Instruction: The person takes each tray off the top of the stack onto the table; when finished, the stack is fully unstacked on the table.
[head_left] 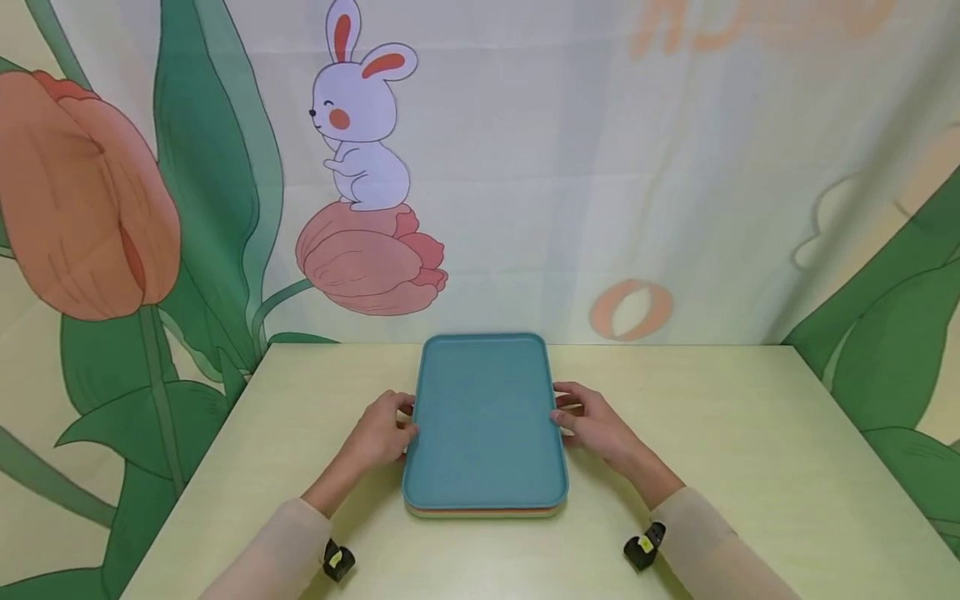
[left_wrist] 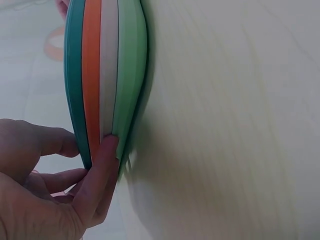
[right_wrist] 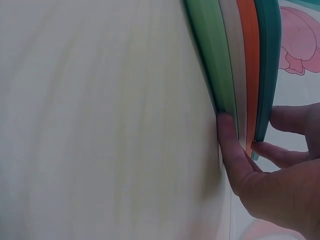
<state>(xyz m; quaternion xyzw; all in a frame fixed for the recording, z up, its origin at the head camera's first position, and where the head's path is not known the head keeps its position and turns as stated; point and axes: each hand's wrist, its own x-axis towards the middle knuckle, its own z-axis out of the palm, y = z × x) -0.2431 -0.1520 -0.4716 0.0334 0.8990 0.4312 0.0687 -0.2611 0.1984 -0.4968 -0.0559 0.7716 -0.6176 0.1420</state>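
A stack of rectangular trays lies on the table, longer from front to back than across. On top is a teal tray [head_left: 483,421] with a low raised rim and nothing on it. Below it, the left wrist view shows the edges of an orange tray [left_wrist: 91,75], an off-white tray [left_wrist: 108,70] and light green at the bottom [left_wrist: 131,65]. My left hand [head_left: 381,432] holds the stack's left side, thumb at the teal rim and fingers against the lower edges. On the opposite side, my right hand [head_left: 596,423] grips it likewise; some fingertips are hidden.
The pale wooden table [head_left: 697,400] extends to both sides of the stack. Behind it hangs a curtain [head_left: 525,167] printed with a rabbit and tulips, close to the stack's far end. A small black device [head_left: 340,560] is at the left wrist, another [head_left: 643,547] at the right.
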